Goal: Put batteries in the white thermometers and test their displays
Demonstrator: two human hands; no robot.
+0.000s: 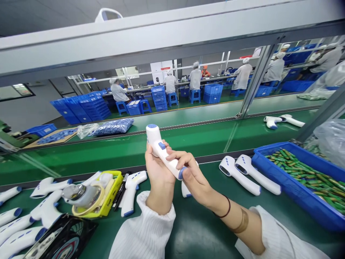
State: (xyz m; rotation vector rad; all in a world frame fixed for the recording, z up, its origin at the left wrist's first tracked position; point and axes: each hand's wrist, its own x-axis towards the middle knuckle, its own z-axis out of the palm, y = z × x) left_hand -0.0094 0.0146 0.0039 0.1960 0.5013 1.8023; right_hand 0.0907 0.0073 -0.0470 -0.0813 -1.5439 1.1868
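Two hands (161, 176) (198, 183), fingers (185, 160) gripping white thermometer (163, 153) | yellow basket (113, 192) left | blue bin (296, 196) right

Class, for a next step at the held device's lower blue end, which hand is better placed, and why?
Probably the right hand: it is at the lower blue end, while the left hand supports the white device further up.
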